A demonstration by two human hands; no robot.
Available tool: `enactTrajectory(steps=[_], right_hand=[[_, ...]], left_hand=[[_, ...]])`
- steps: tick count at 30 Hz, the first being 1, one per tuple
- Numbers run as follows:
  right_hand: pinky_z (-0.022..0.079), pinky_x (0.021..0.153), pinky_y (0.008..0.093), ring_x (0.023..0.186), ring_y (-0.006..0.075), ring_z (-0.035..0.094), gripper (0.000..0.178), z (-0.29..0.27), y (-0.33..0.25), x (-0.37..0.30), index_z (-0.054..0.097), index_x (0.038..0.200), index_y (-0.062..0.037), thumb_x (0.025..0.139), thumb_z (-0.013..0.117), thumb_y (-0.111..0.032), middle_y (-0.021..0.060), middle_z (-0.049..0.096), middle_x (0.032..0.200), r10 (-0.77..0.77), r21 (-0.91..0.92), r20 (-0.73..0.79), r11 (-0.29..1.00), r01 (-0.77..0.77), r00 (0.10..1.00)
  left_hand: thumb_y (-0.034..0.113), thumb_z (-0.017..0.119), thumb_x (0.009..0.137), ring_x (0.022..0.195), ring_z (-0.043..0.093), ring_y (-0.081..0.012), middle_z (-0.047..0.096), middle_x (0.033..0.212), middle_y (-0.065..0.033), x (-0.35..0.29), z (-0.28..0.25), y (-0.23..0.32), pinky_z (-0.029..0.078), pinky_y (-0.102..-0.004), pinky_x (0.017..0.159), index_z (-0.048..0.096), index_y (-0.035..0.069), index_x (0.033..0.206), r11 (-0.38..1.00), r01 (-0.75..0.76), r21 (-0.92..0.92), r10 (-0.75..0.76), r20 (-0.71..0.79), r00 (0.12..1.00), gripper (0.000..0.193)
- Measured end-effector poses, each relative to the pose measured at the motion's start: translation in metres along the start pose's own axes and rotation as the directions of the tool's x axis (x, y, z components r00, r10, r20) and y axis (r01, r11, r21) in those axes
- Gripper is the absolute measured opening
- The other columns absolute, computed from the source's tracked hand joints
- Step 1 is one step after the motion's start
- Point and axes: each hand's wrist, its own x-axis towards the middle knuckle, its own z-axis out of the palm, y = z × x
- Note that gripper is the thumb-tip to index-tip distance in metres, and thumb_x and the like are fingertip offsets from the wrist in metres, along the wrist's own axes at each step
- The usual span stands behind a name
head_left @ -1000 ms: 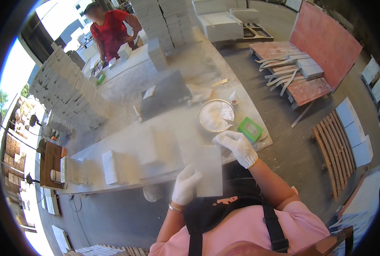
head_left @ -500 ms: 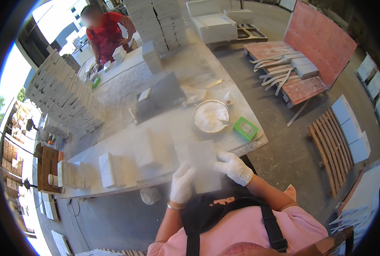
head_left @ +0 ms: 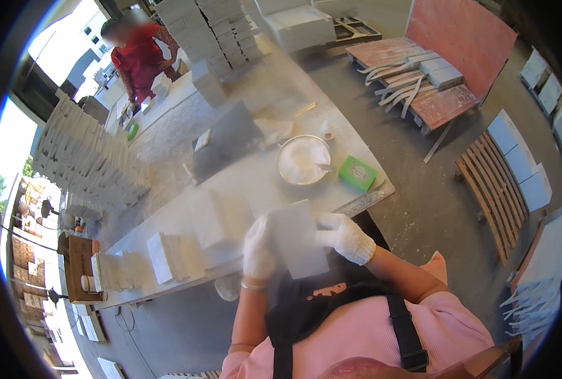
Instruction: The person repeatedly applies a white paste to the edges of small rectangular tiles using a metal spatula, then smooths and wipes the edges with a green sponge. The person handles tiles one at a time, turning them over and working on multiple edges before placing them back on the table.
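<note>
A pale rectangular stone tile [head_left: 300, 243] is held upright and slightly tilted in front of my apron, above the near edge of the table. My left hand [head_left: 259, 249], in a white glove, grips its left edge. On the opposite edge is my right hand [head_left: 350, 240], gloved too, its fingers closed on the tile and the fingertips partly hidden. Just beyond the tile stands a round metal bowl [head_left: 278, 165] of white powder, with a metal scraper-like blade [head_left: 324, 168] resting in it. A green box [head_left: 357, 174] lies to the bowl's right.
Rows of white tiles [head_left: 162, 258] stand along the table's near left side. A dark slab [head_left: 230, 144] lies farther in. Tall tile stacks [head_left: 88, 155] rise on the left. A co-worker in red [head_left: 139, 60] stands at the far left. Wooden pallets [head_left: 492, 189] are on the right.
The view has shifted a little. My left hand has moved up along the tile's left edge, and the tile leans slightly differently. Both hands still hold it.
</note>
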Motion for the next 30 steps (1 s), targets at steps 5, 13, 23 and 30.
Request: enactTrajectory(steps=[5,13,23,30], right_hand=[[0.052,0.091,0.0302,0.101,0.0129,0.066,0.033,-0.009,-0.009,-0.005,0.068,0.125,0.0004,0.096,0.069,-0.014,0.0059,0.072,0.113,-0.051,0.104,-0.136,0.992,0.066,0.989],[0.053,0.088,0.0294,0.100,0.0130,0.066,0.035,-0.022,-0.004,0.002,0.067,0.127,0.0007,0.095,0.069,-0.013,0.0054,0.071,0.113,-0.114,0.290,-0.308,0.934,0.208,0.945],[0.050,0.098,0.0309,0.109,0.0137,0.064,0.035,-0.015,0.006,-0.003,0.067,0.129,0.0008,0.098,0.069,-0.015,0.0067,0.071,0.121,-0.022,0.120,-0.122,0.992,0.037,0.992],[0.049,0.099,0.0310,0.110,0.0141,0.063,0.034,-0.022,-0.001,0.007,0.068,0.128,0.0012,0.099,0.068,-0.018,0.0072,0.071,0.121,-0.029,0.025,-0.075,0.999,0.031,0.997]], left_hand=[[0.027,0.066,0.102,0.094,0.067,-0.0168,0.071,0.106,-0.0058,-0.026,-0.005,-0.019,0.054,-0.0313,0.083,0.066,0.001,0.120,0.970,0.234,0.059,-0.239,0.092,0.967,0.032],[0.039,0.060,0.103,0.094,0.072,-0.0280,0.069,0.121,-0.0193,-0.055,-0.006,-0.012,0.059,-0.0371,0.079,0.054,-0.003,0.140,0.940,0.339,-0.022,-0.338,0.047,0.940,0.056],[0.031,0.056,0.105,0.100,0.065,-0.0169,0.068,0.118,-0.0072,-0.013,0.025,0.008,0.052,-0.0306,0.087,0.058,-0.002,0.137,0.954,0.256,0.155,-0.269,0.069,0.961,0.046],[0.017,0.063,0.100,0.099,0.065,-0.0147,0.070,0.114,-0.0062,-0.017,0.031,0.009,0.052,-0.0291,0.087,0.062,-0.003,0.132,0.967,0.250,0.045,-0.250,0.002,0.968,0.038]])
